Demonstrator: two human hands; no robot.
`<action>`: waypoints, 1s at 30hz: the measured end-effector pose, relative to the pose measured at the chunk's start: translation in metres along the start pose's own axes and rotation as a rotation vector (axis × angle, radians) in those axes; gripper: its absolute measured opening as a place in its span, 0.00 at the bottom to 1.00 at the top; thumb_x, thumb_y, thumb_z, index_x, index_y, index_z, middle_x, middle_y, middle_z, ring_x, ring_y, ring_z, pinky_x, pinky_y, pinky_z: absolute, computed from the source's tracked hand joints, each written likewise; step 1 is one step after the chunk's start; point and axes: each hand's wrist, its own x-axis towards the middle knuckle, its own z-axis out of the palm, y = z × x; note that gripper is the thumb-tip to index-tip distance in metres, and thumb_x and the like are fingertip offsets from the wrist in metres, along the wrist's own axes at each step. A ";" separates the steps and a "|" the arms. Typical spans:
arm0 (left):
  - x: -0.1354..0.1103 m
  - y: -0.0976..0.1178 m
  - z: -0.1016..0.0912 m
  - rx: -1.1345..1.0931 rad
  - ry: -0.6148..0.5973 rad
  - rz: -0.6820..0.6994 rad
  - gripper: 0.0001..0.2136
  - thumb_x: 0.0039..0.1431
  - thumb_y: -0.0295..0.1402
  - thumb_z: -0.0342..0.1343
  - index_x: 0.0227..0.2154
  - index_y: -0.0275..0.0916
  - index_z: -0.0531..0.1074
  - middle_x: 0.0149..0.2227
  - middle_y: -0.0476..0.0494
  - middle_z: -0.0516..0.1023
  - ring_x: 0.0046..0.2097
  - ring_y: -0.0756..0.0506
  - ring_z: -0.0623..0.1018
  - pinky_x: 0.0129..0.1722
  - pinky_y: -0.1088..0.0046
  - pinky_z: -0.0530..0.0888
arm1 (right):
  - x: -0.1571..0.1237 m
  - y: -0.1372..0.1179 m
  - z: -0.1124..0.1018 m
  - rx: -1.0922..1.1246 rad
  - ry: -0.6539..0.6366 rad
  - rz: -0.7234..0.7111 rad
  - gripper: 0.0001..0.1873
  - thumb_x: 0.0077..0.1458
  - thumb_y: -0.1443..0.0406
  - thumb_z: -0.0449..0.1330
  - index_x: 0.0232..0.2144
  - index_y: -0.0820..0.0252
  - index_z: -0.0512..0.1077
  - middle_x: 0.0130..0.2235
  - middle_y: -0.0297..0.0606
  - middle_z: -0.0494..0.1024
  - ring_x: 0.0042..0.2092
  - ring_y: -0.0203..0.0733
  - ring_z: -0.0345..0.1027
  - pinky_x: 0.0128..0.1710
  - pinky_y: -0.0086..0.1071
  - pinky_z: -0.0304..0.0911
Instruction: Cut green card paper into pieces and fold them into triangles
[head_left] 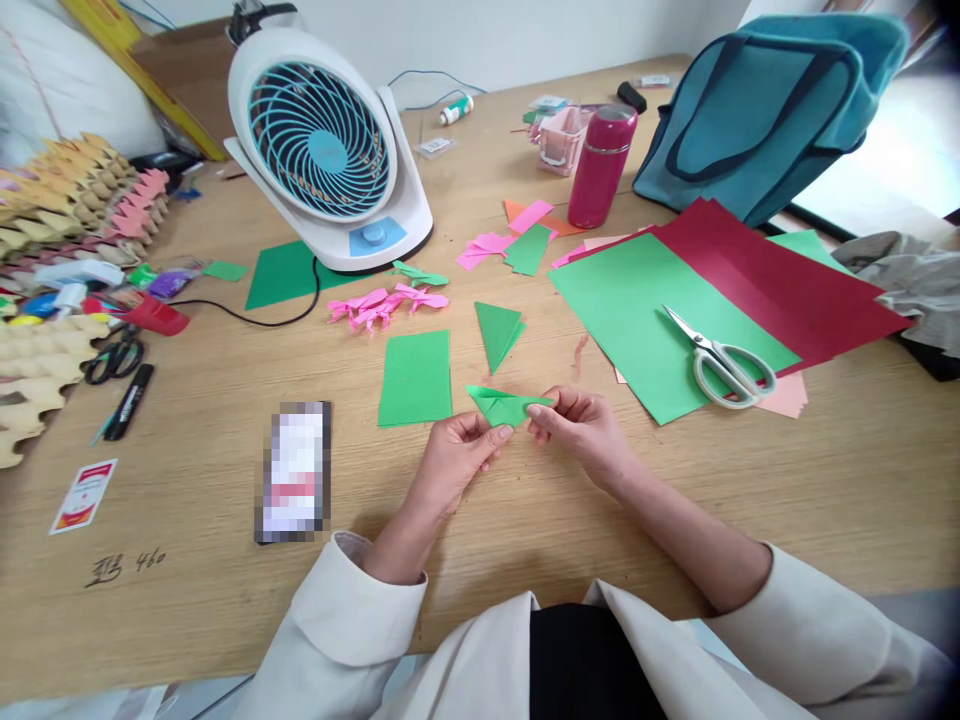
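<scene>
A small folded piece of green paper (501, 404) is held between both hands, just above the table. My left hand (459, 458) pinches its lower left part with thumb and fingers. On the other side, my right hand (579, 424) grips the right end, thumb on top. Right behind it lies a folded green paper triangle (498, 334). To the left of that is a stack of green paper rectangles (415, 378). Further back sit several pink folded paper figures (379, 308), with a green folded figure (420, 275) beside them.
Scissors (724, 372) rest on large green sheets (637, 310) and red sheets (780, 280) at the right. A phone (294, 470) lies at the left. Behind stand a white fan (330, 150), a magenta flask (602, 165) and a teal bag (765, 120).
</scene>
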 end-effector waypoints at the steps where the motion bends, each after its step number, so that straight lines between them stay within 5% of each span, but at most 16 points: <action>1: 0.000 0.000 0.000 -0.005 0.001 -0.003 0.17 0.44 0.42 0.69 0.20 0.36 0.69 0.19 0.53 0.69 0.21 0.55 0.65 0.19 0.79 0.59 | 0.000 0.000 0.000 0.004 -0.002 -0.002 0.22 0.44 0.48 0.70 0.22 0.59 0.71 0.23 0.34 0.77 0.23 0.33 0.66 0.27 0.30 0.63; 30: 0.001 -0.002 0.001 -0.019 0.020 -0.007 0.18 0.43 0.43 0.69 0.17 0.36 0.69 0.17 0.52 0.69 0.20 0.55 0.64 0.19 0.79 0.59 | 0.000 0.001 -0.002 0.015 -0.032 -0.004 0.19 0.49 0.50 0.68 0.23 0.59 0.74 0.25 0.34 0.78 0.25 0.34 0.69 0.29 0.30 0.66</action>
